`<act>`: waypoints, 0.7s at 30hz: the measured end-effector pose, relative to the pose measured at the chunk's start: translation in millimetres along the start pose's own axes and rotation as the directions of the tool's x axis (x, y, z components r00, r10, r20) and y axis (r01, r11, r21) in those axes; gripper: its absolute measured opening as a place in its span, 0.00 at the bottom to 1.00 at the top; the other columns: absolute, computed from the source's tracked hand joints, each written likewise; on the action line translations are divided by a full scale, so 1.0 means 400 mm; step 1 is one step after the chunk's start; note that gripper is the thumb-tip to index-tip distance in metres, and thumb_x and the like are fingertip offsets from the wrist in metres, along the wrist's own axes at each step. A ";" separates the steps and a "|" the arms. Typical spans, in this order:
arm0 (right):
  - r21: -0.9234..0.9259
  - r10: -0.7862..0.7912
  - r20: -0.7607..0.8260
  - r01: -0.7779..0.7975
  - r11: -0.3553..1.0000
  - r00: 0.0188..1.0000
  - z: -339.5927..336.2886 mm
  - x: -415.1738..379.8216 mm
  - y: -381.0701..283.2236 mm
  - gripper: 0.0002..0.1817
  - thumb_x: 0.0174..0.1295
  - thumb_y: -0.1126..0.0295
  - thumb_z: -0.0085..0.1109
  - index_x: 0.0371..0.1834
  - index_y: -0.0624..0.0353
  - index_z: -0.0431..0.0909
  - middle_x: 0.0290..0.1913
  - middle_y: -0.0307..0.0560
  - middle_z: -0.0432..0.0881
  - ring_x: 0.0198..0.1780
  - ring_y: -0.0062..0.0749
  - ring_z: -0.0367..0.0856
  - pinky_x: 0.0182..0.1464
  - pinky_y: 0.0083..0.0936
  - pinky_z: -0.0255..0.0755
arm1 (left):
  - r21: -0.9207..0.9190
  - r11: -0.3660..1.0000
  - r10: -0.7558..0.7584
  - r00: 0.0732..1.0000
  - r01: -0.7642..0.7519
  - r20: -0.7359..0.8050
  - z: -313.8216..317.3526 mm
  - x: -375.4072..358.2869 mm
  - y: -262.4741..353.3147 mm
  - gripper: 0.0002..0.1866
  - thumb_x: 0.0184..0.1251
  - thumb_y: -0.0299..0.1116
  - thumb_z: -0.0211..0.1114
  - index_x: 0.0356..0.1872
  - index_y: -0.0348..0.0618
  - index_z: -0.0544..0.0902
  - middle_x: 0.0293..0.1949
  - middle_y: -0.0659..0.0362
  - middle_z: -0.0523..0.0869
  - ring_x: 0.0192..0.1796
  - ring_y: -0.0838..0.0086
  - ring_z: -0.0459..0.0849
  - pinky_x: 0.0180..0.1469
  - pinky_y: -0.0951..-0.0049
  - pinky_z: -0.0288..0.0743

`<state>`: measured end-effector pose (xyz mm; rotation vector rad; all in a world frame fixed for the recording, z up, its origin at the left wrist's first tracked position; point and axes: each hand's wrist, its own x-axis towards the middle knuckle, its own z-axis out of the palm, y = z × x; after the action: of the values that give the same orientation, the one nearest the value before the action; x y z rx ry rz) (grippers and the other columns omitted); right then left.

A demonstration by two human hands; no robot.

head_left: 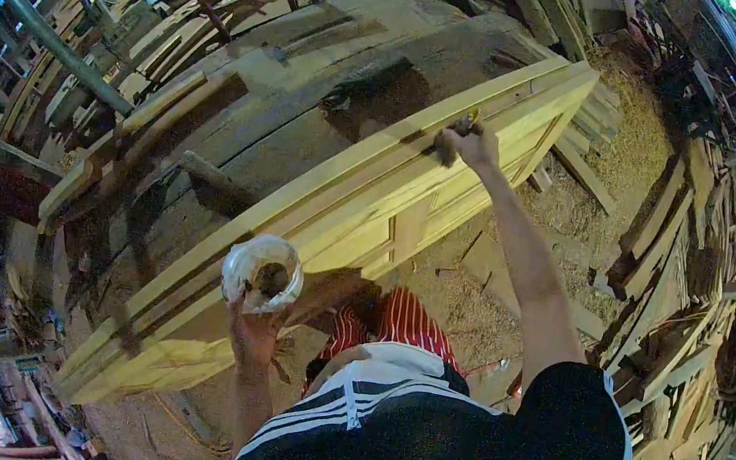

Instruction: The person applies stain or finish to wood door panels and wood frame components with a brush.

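My left hand [256, 331] is wrapped around the lower part of a white round container [235, 270]. Its open mouth faces up and shows something brownish inside. Farther forward, my right hand [477, 145] is closed on a paintbrush [445, 148] whose dark bristles point down at the wood, though contact is hard to make out. Below both hands a long pale yellow wooden door [346, 218] with framed panels stretches diagonally from lower left to upper right. The container is over the door's near left part.
Behind the door lies a broad dusty wooden bench top [253, 110] with a dark cloth-like item [365, 82] on it. Stacked boards [162, 22] fill the far left, and wood strips [692, 304] pile up at right. Sawdust [616, 171] covers the ground.
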<state>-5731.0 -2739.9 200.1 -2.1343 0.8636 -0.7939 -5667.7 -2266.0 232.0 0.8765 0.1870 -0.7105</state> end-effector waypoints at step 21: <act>0.332 0.023 0.225 -0.099 0.938 0.974 -0.204 0.231 0.265 0.16 0.53 0.59 0.68 0.39 0.57 0.83 0.33 0.40 0.84 0.34 0.24 0.80 0.40 0.25 0.75 | 0.146 0.989 -0.045 0.995 0.032 0.091 0.381 0.173 -0.292 0.29 0.66 0.49 0.53 0.67 0.54 0.62 0.64 0.54 0.67 0.61 0.52 0.71 0.53 0.40 0.72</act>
<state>-5771.6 -2897.0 190.3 -1.8352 0.6222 -0.6126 -5709.7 -2465.6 225.4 0.9775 0.0691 -0.8071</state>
